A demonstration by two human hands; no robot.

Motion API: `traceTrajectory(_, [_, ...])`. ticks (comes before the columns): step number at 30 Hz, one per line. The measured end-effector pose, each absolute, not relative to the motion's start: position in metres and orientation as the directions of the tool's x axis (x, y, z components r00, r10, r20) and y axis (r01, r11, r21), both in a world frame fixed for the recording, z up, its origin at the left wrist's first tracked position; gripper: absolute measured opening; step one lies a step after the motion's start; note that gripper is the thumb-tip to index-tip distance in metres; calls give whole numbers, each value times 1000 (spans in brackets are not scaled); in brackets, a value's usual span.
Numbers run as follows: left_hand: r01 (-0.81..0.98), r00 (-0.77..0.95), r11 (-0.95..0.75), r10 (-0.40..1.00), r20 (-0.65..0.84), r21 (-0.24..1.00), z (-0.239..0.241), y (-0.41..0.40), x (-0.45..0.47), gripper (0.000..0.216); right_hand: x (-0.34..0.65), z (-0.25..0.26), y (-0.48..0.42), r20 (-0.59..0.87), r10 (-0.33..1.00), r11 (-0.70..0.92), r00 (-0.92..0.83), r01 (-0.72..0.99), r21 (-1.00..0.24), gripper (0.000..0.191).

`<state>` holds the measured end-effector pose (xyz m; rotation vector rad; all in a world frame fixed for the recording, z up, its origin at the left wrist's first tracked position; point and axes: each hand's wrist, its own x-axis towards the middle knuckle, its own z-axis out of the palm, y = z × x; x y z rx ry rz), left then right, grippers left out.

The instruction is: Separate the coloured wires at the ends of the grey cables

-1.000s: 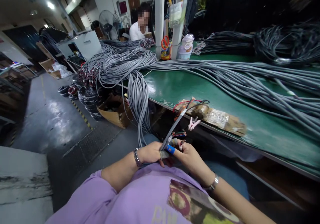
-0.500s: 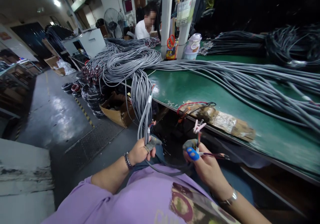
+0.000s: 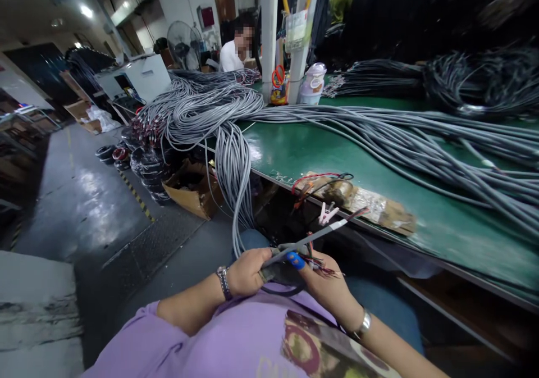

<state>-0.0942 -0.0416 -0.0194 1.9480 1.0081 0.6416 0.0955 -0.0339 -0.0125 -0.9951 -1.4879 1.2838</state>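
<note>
Closed around a grey cable point(image 3: 311, 236), my left hand point(image 3: 251, 271) is in front of my body. That cable slants up to the right past my other hand and ends in a white band and thin bare-tipped wires. My right hand point(image 3: 320, 277), with a blue wrap on the thumb, grips cable ends whose dark and coloured wires point(image 3: 322, 267) fan out beside the fingers. Both hands nearly meet, and their fingertips are partly hidden. A loop of cable hangs below them. The bundle of grey cables point(image 3: 233, 170) droops off the table edge behind my left hand.
A green table point(image 3: 286, 147) carries long grey cables point(image 3: 379, 128). At its front edge lie a taped board point(image 3: 366, 201) and a pink clip point(image 3: 327, 214). A cardboard box point(image 3: 193, 190) stands on the floor. A person in white point(image 3: 231, 55) sits at the back.
My left hand has moved right and down towards my right hand. The grey cable end that stood upright now points right, across my right hand. My right hand has shifted slightly left.
</note>
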Motion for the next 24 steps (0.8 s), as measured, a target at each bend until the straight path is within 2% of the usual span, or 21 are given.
traceTrajectory(2, [192, 444, -247, 885, 140, 950, -14, -41, -106, 47, 103, -14, -35, 111, 973, 121, -203, 36, -992, 28])
traceTrajectory(3, [60, 332, -177, 932, 148, 982, -11, -41, -114, 50, 107, -13, -35, 103, 981, 113, -162, 53, -992, 30])
traceTrajectory(5, [-127, 155, -97, 981, 117, 987, -3, -42, -138, 53, 116, -11, -35, 102, 990, 113, -94, 112, -987, 33])
traceTrajectory(6, [-153, 96, -102, 988, 117, 983, 1, -43, -152, 51, 121, -9, -35, 108, 992, 116, -67, 131, -985, 34])
traceTrajectory(9, [16, 37, -108, 994, 107, 994, 12, -49, -189, 37, 129, -2, -37, 108, 994, 110, -31, 91, -990, 38])
traceTrajectory(11, [192, 127, -49, 992, 24, 980, 12, -56, -200, 32, 129, 1, -39, 84, 995, 81, -61, -48, -996, 38])
traceTrajectory(15, [401, 274, -2, 954, -118, 916, -1, -60, -174, 27, 117, -1, -41, 117, 979, 52, -166, -355, -933, 40])
traceTrajectory(18, [556, 367, -152, 927, -78, 817, -12, -51, -133, 20, 110, -6, -41, 94, 970, -9, -224, -420, -908, 35])
traceTrajectory(20, [657, 430, -299, 903, -18, 693, -18, -40, -105, 17, 110, -8, -41, 77, 969, -26, -235, -405, -914, 40])
traceTrajectory(24, [737, 568, -498, 822, -21, 456, -29, -15, -70, 38, 120, -2, -46, 81, 990, 34, -113, -370, -928, 35])
